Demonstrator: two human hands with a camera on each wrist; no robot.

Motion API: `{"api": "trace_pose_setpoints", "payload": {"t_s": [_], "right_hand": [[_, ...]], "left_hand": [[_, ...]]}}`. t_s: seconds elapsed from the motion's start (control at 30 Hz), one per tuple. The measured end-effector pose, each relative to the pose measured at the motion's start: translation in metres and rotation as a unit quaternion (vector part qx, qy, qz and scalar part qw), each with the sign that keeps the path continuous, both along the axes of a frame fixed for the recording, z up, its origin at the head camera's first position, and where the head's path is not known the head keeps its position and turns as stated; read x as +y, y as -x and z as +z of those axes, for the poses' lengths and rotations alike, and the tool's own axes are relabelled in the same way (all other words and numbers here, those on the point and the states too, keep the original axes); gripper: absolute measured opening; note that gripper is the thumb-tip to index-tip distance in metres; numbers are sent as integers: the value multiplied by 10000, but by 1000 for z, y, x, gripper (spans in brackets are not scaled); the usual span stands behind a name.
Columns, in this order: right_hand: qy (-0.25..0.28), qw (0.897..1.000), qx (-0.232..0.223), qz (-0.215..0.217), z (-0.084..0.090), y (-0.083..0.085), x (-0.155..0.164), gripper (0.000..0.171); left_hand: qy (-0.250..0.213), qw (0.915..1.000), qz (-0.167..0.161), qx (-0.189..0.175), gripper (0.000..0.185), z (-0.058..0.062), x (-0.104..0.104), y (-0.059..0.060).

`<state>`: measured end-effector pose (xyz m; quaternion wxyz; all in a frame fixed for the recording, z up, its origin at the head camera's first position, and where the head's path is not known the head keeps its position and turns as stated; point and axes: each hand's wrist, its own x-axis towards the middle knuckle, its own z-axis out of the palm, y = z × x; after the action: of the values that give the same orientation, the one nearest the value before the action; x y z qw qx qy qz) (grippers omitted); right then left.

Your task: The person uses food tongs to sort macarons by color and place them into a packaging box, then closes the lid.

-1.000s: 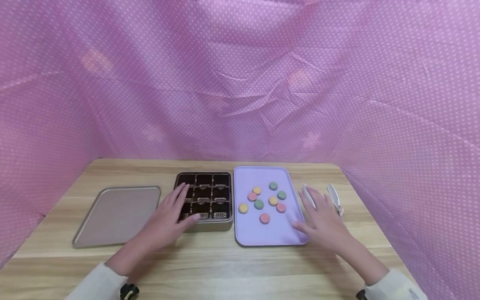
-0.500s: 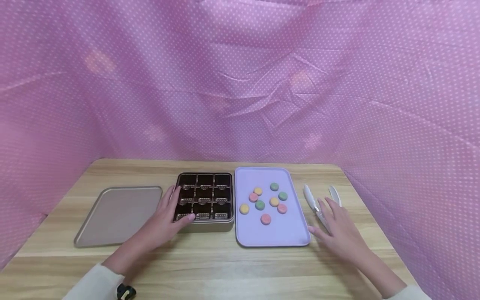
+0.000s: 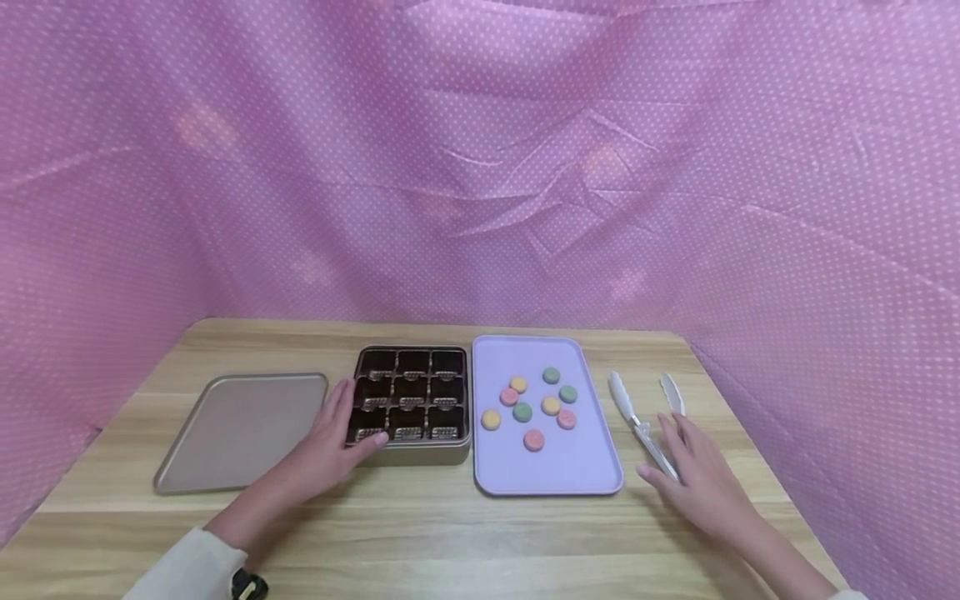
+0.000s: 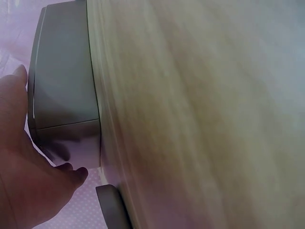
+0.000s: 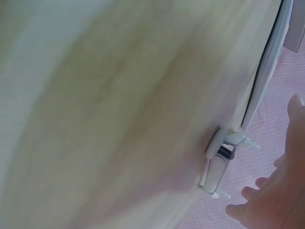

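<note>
Left grip (image 3: 324, 450): hand lies flat, fingers extended and relaxed, against the near left corner of the brown compartment tin (image 3: 410, 404), thumb touching its front wall; nothing is clasped. Forearm runs diagonally from the lower left, cream sleeve at the wrist. Right grip (image 3: 701, 482): hand spread, palm down, fingers straight, fingertips resting on the hinge end of the white tongs (image 3: 643, 417), not closed round them. Tongs lie on the worktop (image 3: 450, 533) just right of the lilac tray (image 3: 555, 471). Tin stands between tray and flat lid (image 3: 240, 429).
</note>
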<state>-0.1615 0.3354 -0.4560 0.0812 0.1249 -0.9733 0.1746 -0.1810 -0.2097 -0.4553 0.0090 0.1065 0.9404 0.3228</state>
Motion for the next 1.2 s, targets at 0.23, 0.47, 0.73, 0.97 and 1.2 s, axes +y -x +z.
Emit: {"api": "trace_pose_setpoints", "payload": {"t_s": [0.23, 0.47, 0.73, 0.97, 1.2], "right_hand": [[109, 9995, -304, -76, -1, -6, 1, 90], [166, 9973, -682, -211, -6, -5, 0, 92], [172, 9981, -501, -326, -8, -3, -1, 95], [226, 9985, -67, -495, -9, 3, 3, 97], [444, 9938, -512, -887, -13, 11, 1, 103]], "left_hand": [[42, 9999, 11, -103, 108, -3, -1, -2], [36, 9999, -61, -110, 109, -4, -2, -3], [37, 9999, -95, -66, 111, -5, -2, -1], [-34, 9999, -86, -103, 112, -6, -3, 0], [-40, 9999, -85, -111, 112, -6, -4, 0]]}}
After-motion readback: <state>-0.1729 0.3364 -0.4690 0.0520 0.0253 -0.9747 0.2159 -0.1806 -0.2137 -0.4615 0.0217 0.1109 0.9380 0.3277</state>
